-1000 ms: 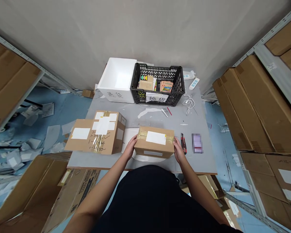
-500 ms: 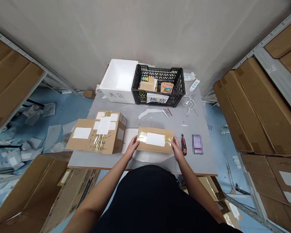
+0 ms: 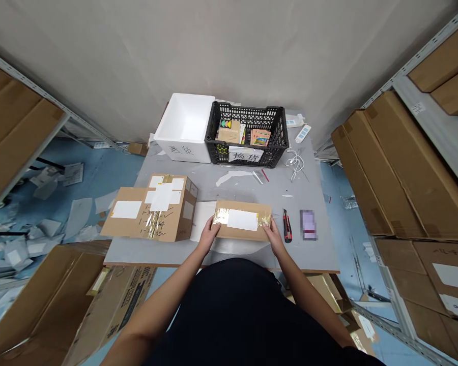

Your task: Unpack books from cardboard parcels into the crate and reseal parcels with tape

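Far to the left of the grip, paper scraps litter the blue floor, below a steel shelf carrying cardboard cartons. Nearer, just beside the left hand, a larger cardboard carton sits on the grey surface, with white labels, shiny tape and handwritten marks on it. A white sheet lies between that carton and the grip, running under the near side of the parcel.

The cardboard parcel is held between both hands, flat and low over the surface, with its white label facing up and gold-toned tape across each end. The left hand clasps its left end and the right hand its right end, fingers curved around the edges. From this angle, it seems the parcel is still touching the surface, though that's hard to confirm.

Straight ahead of the grip, a white foam box stands against a black plastic crate holding booklets and cards, with a small clear-and-red strip lying nearer on the surface. To the right of the right hand lie a red-and-black utility knife, then a blurred card. Beyond these, a white cable lies coiled on the surface, and more cartons fill the shelving on the far right.
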{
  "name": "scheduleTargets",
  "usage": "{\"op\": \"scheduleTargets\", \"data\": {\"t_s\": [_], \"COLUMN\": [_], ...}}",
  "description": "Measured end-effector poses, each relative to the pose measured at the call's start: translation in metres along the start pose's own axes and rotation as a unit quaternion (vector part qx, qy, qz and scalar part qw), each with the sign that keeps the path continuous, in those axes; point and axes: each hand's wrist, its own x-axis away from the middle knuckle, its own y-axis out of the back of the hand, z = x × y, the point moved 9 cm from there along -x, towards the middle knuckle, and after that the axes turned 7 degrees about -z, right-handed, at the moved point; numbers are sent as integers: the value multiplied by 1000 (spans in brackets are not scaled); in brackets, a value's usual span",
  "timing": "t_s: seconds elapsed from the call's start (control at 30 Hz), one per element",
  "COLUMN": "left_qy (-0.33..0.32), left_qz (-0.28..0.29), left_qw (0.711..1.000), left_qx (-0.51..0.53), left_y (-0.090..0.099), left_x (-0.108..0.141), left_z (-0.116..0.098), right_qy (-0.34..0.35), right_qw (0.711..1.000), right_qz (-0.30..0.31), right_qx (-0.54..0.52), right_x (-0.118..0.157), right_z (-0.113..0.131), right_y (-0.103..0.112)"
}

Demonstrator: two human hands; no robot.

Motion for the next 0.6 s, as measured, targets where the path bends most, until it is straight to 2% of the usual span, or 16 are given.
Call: {"op": "scheduleTargets", "data": {"t_s": [0.2,0.43,0.5,0.6], "left_qy": [4,1,-3,-5], "left_qz": [21,0,-5,-10], "left_qw": [1000,999,999,998], "left_qx": [11,-37,-50,-60], "left_y": [1,5,6,7], "left_x": [9,17,17,18], "left_z": [4,7,6,4], "right_qy": [-9,6,19,36], "right_qw": [1000,1000,1000,992], "right_qz": [14,17,-15,-94], "right_qx": [6,3,19,73], "right_x": [10,16,13,8], "right_z": [-3,-9,-11,-16], "right_y": [1,9,21,54]}}
